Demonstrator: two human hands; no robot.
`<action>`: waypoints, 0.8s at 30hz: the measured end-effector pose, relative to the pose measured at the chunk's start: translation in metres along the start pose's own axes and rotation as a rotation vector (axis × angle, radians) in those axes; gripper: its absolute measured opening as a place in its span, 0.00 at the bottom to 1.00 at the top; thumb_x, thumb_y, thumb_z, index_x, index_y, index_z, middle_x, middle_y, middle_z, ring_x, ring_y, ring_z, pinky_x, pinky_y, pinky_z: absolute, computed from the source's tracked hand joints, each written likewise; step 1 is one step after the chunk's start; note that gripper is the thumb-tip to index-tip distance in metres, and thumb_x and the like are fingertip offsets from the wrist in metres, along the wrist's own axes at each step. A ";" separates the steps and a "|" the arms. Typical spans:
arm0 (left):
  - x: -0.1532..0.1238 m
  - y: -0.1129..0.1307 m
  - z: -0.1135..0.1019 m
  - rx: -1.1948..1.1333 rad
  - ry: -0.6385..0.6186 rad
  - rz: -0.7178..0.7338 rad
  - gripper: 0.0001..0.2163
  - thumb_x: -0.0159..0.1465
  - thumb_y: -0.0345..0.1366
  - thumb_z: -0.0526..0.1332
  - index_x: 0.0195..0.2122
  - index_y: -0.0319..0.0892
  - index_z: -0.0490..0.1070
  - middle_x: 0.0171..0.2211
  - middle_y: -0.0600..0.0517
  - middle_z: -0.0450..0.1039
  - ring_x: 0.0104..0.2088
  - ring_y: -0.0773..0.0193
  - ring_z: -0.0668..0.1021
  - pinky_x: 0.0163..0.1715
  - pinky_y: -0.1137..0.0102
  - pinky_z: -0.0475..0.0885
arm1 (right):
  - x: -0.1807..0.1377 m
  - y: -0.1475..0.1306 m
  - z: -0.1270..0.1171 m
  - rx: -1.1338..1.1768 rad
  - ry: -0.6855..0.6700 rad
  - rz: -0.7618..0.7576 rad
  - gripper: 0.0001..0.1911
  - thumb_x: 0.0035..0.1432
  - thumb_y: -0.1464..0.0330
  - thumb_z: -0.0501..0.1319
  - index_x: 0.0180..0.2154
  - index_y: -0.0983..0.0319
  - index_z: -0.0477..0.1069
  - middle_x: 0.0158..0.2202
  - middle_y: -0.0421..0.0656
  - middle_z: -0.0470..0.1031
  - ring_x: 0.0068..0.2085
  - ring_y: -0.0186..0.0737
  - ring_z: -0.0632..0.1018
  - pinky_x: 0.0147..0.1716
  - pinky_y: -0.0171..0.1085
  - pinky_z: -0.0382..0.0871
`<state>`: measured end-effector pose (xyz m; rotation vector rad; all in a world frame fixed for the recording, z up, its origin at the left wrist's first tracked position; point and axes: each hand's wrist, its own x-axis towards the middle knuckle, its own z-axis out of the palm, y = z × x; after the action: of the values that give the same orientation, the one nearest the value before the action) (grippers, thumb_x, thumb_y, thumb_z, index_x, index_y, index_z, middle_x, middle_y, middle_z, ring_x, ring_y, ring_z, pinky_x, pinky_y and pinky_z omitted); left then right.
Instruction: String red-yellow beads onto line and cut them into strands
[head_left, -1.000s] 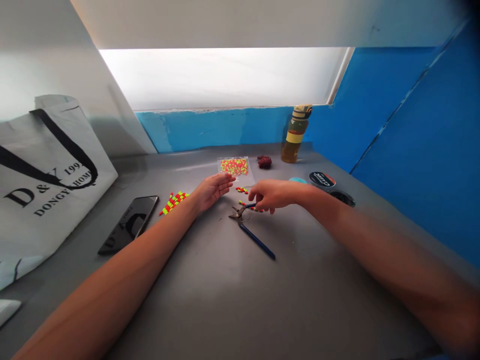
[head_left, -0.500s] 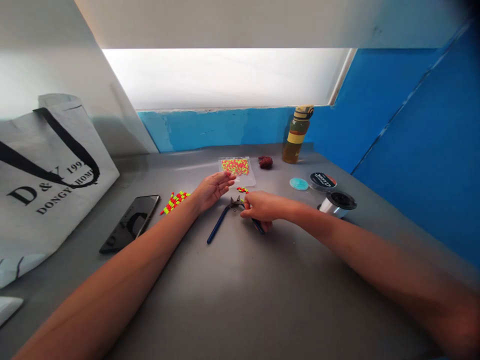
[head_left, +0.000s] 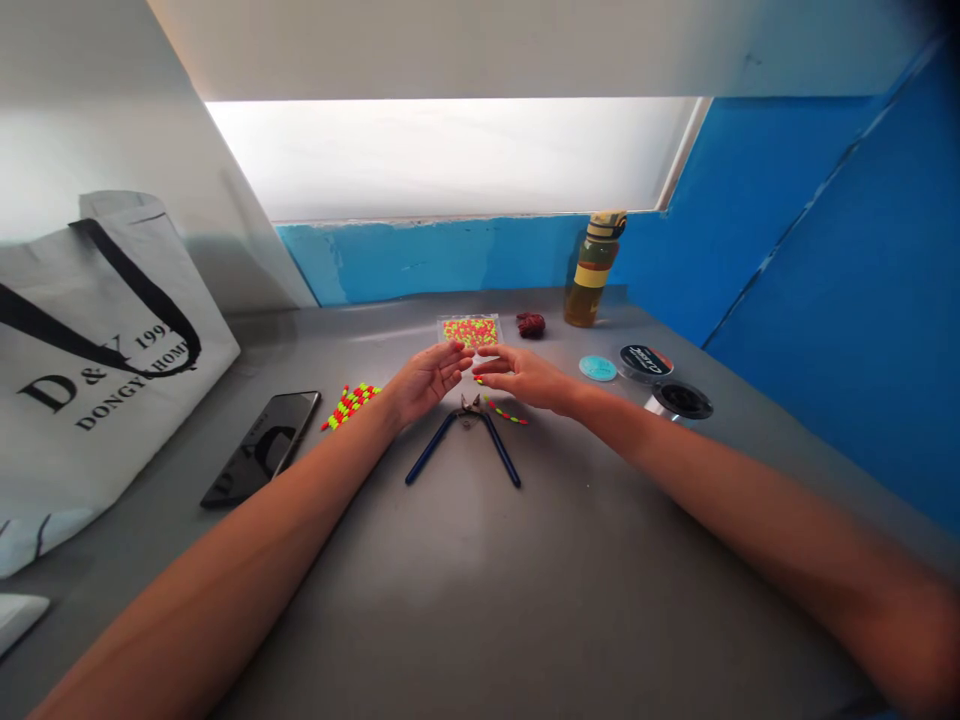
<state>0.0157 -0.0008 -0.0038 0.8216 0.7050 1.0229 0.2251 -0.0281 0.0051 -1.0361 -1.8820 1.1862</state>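
My left hand (head_left: 426, 379) rests on the grey table (head_left: 480, 580) palm up, fingers loosely stretched, nothing visible in it. My right hand (head_left: 525, 378) reaches leftward with fingers extended, its fingertips almost meeting those of the left hand. Just below both hands lie blue-handled pliers (head_left: 463, 442), handles spread apart, untouched. A short strand of red and yellow beads (head_left: 507, 412) lies beside the pliers under my right wrist. A clear bag of red and yellow beads (head_left: 470, 331) sits right behind the fingertips.
Several bead strands (head_left: 351, 403) lie left of my left hand, then a black phone (head_left: 261, 447) and a white tote bag (head_left: 90, 350). At the right are a teal disc (head_left: 598, 368), two line spools (head_left: 645, 360) (head_left: 681, 398), a bottle (head_left: 595, 268) and a dark red lump (head_left: 530, 323).
My right hand swung the pliers round, laid them down with handles spread and let go, then moved up to the left hand's fingertips. The left hand stayed put.
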 end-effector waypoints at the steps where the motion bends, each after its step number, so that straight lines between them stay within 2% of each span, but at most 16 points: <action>1: 0.000 0.000 0.000 -0.007 -0.004 -0.001 0.05 0.66 0.32 0.63 0.40 0.36 0.76 0.38 0.48 0.80 0.34 0.70 0.81 0.32 0.79 0.75 | -0.001 0.000 0.001 0.041 -0.042 0.002 0.28 0.60 0.71 0.63 0.61 0.61 0.64 0.53 0.51 0.77 0.51 0.42 0.78 0.47 0.38 0.74; 4: 0.000 0.001 0.001 -0.018 0.001 0.005 0.04 0.67 0.32 0.63 0.39 0.37 0.76 0.37 0.49 0.79 0.34 0.70 0.81 0.31 0.79 0.75 | -0.004 -0.001 0.002 0.080 -0.105 0.051 0.29 0.58 0.70 0.65 0.61 0.61 0.65 0.49 0.50 0.79 0.48 0.43 0.80 0.47 0.39 0.74; 8: 0.000 0.001 0.000 0.037 0.014 0.000 0.05 0.65 0.33 0.64 0.39 0.37 0.75 0.38 0.49 0.79 0.30 0.72 0.79 0.29 0.80 0.74 | -0.005 -0.006 0.001 0.149 -0.071 0.146 0.23 0.58 0.71 0.65 0.55 0.63 0.69 0.38 0.47 0.80 0.41 0.41 0.81 0.43 0.38 0.74; 11: 0.001 0.000 -0.003 0.123 0.009 0.013 0.07 0.63 0.36 0.68 0.40 0.39 0.75 0.36 0.50 0.78 0.26 0.74 0.77 0.23 0.80 0.71 | -0.004 -0.007 0.000 0.221 -0.028 0.221 0.20 0.59 0.69 0.63 0.53 0.64 0.70 0.30 0.44 0.75 0.32 0.38 0.77 0.34 0.37 0.73; 14: 0.001 -0.003 -0.005 0.213 -0.003 0.029 0.10 0.60 0.39 0.70 0.40 0.40 0.76 0.35 0.50 0.77 0.24 0.76 0.75 0.22 0.81 0.68 | -0.002 -0.006 -0.001 0.146 0.061 0.239 0.15 0.60 0.65 0.63 0.48 0.62 0.72 0.28 0.41 0.71 0.25 0.33 0.69 0.23 0.34 0.64; 18: 0.000 -0.006 -0.004 0.316 -0.034 0.032 0.12 0.59 0.40 0.71 0.40 0.40 0.78 0.37 0.49 0.77 0.26 0.75 0.75 0.24 0.80 0.69 | 0.000 -0.003 -0.002 0.044 0.181 0.201 0.13 0.60 0.59 0.63 0.41 0.61 0.74 0.27 0.39 0.68 0.23 0.31 0.62 0.21 0.34 0.54; 24: -0.003 -0.010 -0.002 0.415 -0.118 0.012 0.12 0.60 0.40 0.70 0.40 0.38 0.80 0.39 0.45 0.79 0.33 0.70 0.77 0.33 0.76 0.71 | -0.001 -0.004 -0.002 0.009 0.195 0.165 0.15 0.57 0.60 0.64 0.44 0.60 0.76 0.23 0.37 0.64 0.23 0.32 0.60 0.21 0.35 0.52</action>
<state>0.0171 -0.0058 -0.0127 1.2366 0.8241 0.8409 0.2262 -0.0290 0.0090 -1.2741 -1.6651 1.1394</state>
